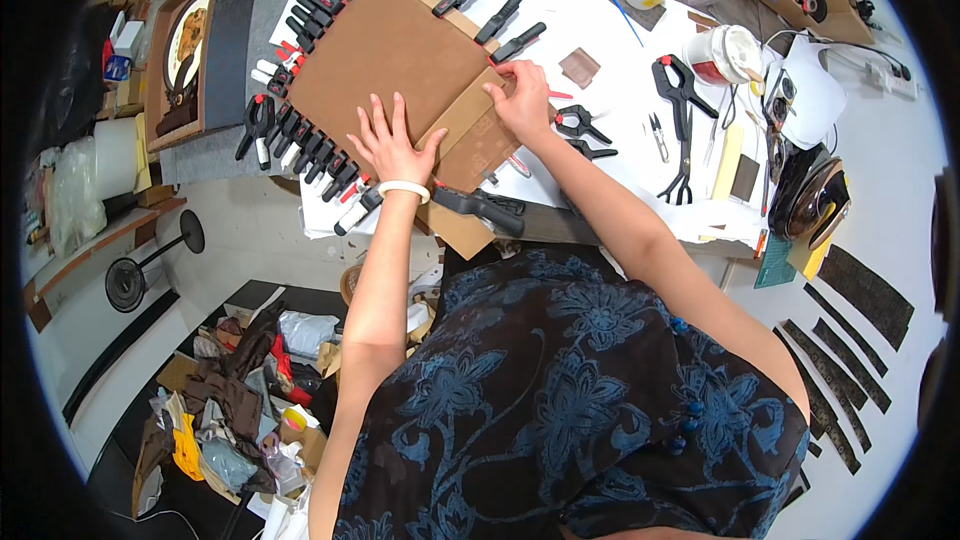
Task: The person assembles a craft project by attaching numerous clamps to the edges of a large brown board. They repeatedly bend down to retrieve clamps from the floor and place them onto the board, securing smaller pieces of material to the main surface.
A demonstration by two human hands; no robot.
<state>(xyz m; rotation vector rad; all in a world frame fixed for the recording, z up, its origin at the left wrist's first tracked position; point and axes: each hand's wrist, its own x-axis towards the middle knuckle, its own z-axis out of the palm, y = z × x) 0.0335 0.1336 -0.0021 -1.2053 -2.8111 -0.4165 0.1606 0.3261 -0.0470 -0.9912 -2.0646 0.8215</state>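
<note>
Left hand [392, 145] spread flat, fingers fanned, pressing down on the brown board [385, 55] near its lower edge, a white bracelet [404, 188] at the wrist. Right hand [522, 100] curled, fingertips pressed together on the folded tan flap [470, 125] at the board's right corner. Board lying on the white worktable [610, 50], rimmed along the left and top edges by rows of black spring clamps [305, 145]. Loose clamp [583, 123] just beside the right hand; larger black clamp [678, 85] and white tub [722, 53] further right. Black bar clamp [480, 207] below the flap.
</note>
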